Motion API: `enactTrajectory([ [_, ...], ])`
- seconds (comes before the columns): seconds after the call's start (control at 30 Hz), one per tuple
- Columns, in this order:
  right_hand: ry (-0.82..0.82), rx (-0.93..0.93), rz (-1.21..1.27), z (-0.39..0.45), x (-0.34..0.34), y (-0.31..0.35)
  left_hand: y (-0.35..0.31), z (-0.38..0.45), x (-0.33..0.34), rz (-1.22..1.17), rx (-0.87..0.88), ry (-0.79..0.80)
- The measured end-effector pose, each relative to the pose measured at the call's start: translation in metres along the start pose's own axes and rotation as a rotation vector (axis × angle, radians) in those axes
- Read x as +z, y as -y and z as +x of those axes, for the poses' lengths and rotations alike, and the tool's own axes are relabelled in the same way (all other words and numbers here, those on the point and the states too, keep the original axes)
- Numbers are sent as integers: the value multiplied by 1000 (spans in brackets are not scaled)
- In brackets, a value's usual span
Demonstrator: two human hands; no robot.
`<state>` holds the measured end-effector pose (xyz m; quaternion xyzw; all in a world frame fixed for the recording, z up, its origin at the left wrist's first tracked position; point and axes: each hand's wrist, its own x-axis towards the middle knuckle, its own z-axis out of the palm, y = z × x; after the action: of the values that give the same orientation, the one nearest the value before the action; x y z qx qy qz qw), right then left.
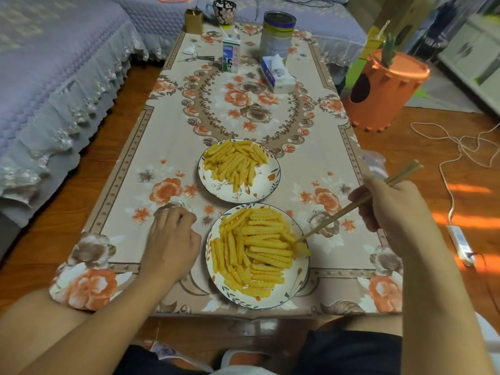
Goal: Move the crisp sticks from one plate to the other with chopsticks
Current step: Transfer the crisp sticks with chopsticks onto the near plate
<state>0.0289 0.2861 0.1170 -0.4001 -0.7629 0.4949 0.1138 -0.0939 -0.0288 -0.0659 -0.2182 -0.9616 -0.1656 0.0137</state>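
Two white plates with leaf patterns sit on the floral tablecloth, one behind the other. The near plate (295,288) carries a big heap of yellow crinkled crisp sticks (259,247). The far plate (266,185) has a smaller pile of crisp sticks (235,161) on its back half. My right hand (389,204) grips wooden chopsticks (351,207), whose tips reach the right edge of the near plate and pinch a crisp stick (303,249). My left hand (173,239) rests on the table, fingers curled, just left of the near plate and holding nothing.
At the table's far end stand a milk carton (231,56), a tissue box (277,74), a tin can (277,33), a mug (224,10) and a small gold box (193,21). An orange stool (378,87) and cables lie right; a covered sofa (54,90) left.
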Motion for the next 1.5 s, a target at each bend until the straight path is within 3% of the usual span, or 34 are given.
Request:
enactTrajectory([
  [0.53,66,16,-43,5,2,-6,1,-1,1,-6,7,-14],
  [0.7,-54,-47,91,13,-2,8,0,-1,-1,-6,11,-21],
  [0.83,-104,-161,220,27,35,23,-1,0,-2,10,7,-5],
  [1.0,-65,-354,111,41,113,26,-2,0,-4,14,3,6],
  [1.13,-61,-358,84,49,135,26,-2,0,-5,17,-3,15],
  [1.33,-103,-278,227,54,96,23,-1,0,-5,21,-4,18],
  [1.5,56,-285,245,36,40,30,1,0,-2,11,0,5],
])
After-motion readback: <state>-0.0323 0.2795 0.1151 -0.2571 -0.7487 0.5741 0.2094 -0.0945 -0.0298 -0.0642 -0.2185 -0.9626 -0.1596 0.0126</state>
